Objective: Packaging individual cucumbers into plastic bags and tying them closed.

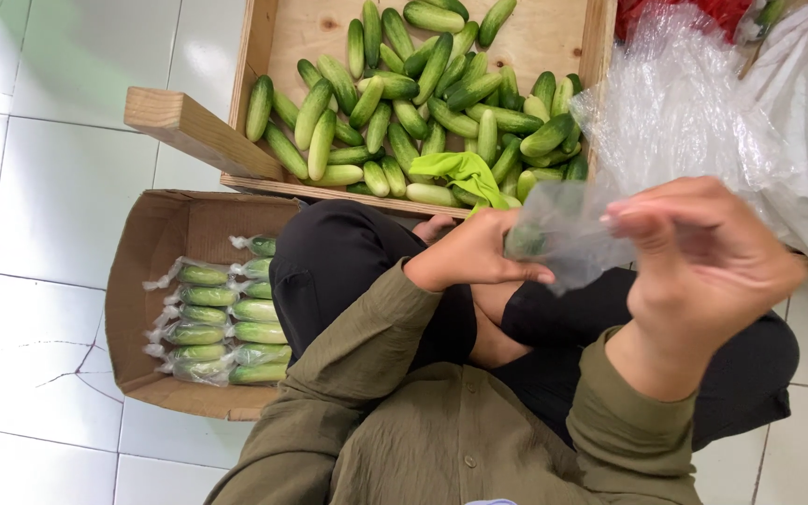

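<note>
The left hand (pixel 479 252) is closed around one cucumber (pixel 526 240), pushing it into a clear plastic bag (pixel 572 234); the right hand (pixel 703 262) pinches that bag's edge between thumb and fingers, holding it above the lap; one wooden crate (pixel 259 56) just ahead holds several dozen loose cucumbers, too many to count exactly, plus one green cloth (pixel 460 170); one cardboard box (pixel 142 271) on the person's left holds roughly ten bagged cucumbers (pixel 217 323) in two rows; a heap of clear bags (pixel 703 103) lies to the right.
</note>
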